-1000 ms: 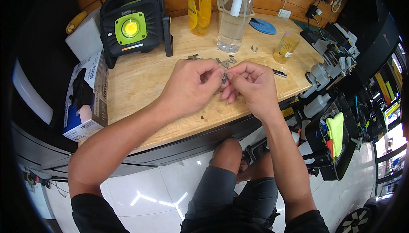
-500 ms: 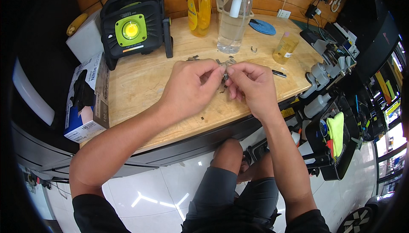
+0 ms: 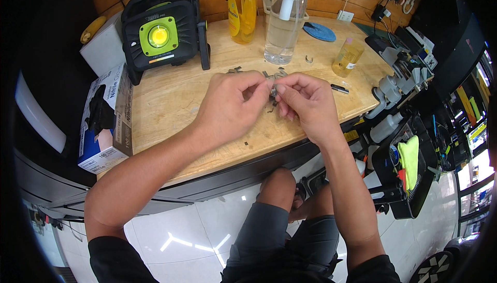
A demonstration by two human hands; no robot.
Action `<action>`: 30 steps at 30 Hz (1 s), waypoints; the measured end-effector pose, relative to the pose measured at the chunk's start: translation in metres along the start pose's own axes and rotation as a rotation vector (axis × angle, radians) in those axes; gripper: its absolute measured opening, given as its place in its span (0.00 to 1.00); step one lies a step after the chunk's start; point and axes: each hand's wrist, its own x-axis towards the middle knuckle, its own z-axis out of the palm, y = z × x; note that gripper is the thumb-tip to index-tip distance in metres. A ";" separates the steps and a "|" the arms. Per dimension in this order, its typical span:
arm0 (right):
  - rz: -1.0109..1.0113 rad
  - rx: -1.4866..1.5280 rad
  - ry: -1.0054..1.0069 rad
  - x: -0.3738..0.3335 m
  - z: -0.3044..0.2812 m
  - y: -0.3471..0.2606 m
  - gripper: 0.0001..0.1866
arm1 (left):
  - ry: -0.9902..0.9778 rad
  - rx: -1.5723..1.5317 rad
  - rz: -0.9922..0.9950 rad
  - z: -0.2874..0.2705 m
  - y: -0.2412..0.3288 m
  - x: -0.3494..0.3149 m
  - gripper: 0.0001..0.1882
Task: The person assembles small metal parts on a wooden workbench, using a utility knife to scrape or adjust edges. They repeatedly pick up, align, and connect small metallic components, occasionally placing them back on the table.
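Note:
Above the wooden worktop (image 3: pixel 171 102) my left hand (image 3: pixel 233 102) and my right hand (image 3: pixel 308 104) meet, thumbs and forefingers pinched together. Between the fingertips is something small and greyish, mostly covered, so its kind cannot be made out. Small dark grey scraps (image 3: pixel 273 108) lie just below and behind the fingertips. A slim black pen-like stick (image 3: pixel 339 89) rests to the right of my right hand. Farther back is a small curved metal-looking piece (image 3: pixel 309 60).
A lit work lamp (image 3: pixel 161 34) and a glove box (image 3: pixel 120 117) stand at left. Behind my hands are a yellow bottle (image 3: pixel 242 8) and a clear spray bottle (image 3: pixel 283 29). A blue pad (image 3: pixel 319 32), small amber bottle (image 3: pixel 347 57) and clamp-like metal fixture (image 3: pixel 387 90) are at right.
Both hands stay nearly in place, still pinched together. My right fingers have shifted very slightly.

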 end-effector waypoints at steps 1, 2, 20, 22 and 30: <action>-0.009 0.017 -0.003 0.000 0.000 0.001 0.07 | 0.001 -0.010 -0.008 0.000 -0.001 0.000 0.13; -0.012 0.018 -0.003 0.001 0.000 0.002 0.07 | 0.002 -0.020 -0.015 0.001 -0.001 0.000 0.13; -0.024 0.026 0.009 0.000 0.004 0.000 0.05 | 0.058 -0.076 0.008 0.003 0.000 0.000 0.13; 0.025 0.054 0.007 -0.001 0.001 -0.003 0.05 | 0.057 -0.068 0.008 0.003 -0.001 0.000 0.13; -0.025 -0.024 -0.009 -0.001 0.003 -0.001 0.05 | 0.073 -0.074 0.027 0.005 -0.003 0.000 0.12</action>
